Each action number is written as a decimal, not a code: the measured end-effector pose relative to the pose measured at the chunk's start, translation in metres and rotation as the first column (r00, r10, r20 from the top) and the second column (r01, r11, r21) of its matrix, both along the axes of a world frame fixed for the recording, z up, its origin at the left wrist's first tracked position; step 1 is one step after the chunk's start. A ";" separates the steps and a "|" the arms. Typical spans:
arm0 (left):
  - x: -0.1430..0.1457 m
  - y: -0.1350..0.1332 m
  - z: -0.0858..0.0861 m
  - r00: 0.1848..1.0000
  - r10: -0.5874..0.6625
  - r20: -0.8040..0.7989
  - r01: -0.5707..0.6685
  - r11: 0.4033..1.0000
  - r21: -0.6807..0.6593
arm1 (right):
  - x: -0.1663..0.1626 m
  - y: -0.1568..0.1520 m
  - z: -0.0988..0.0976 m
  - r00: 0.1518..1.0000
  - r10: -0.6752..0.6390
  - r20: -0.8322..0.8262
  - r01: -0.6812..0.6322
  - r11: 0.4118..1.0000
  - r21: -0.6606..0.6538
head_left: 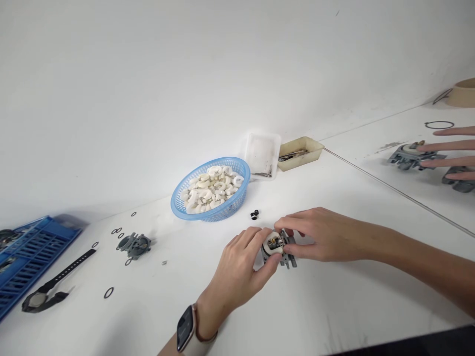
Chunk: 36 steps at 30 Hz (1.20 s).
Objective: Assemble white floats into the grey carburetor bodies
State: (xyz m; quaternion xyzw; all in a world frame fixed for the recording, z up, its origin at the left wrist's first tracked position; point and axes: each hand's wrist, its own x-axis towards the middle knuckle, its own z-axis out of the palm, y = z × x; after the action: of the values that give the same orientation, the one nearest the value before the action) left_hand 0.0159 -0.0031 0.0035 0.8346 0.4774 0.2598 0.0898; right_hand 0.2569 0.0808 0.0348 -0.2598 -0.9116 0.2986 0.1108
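Both my hands close on a small grey metal part (pixel 285 253) with a white ring-shaped piece on top, resting on the white table (pixel 334 306). My left hand (pixel 237 274), with a smartwatch on its wrist, pinches the part's left side and the white piece. My right hand (pixel 322 237) grips the part from the right, fingers curled over it. Behind them stands a blue basket (pixel 222 210) full of white ring-shaped pieces. A small black piece (pixel 254 214) lies between the basket and my hands.
Another grey part (pixel 135 245) and several black O-rings (pixel 109 292) lie at left, with a black wristwatch (pixel 48 291) and blue crate (pixel 25 262). A clear tray (pixel 262 152) and beige tray (pixel 299 153) stand at the back. Another person's hand (pixel 451 153) touches a grey part (pixel 406 157) at right.
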 end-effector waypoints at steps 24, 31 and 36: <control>0.001 -0.001 0.002 1.000 0.001 -0.006 -0.001 1.000 -0.010 | 0.000 -0.001 0.004 1.000 0.002 0.022 -0.001 1.000 -0.011; 0.001 -0.001 0.003 1.000 0.004 -0.012 -0.004 1.000 -0.014 | 0.000 0.001 -0.003 1.000 -0.003 0.004 0.003 1.000 0.011; 0.001 -0.001 0.005 1.000 0.001 -0.031 -0.001 1.000 -0.016 | 0.000 0.000 0.000 1.000 0.002 0.018 -0.002 1.000 -0.010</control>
State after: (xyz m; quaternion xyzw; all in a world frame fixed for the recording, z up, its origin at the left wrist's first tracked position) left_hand 0.0166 -0.0046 0.0088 0.8375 0.4812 0.2432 0.0890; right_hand 0.2571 0.0809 0.0349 -0.2620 -0.9113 0.3009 0.1012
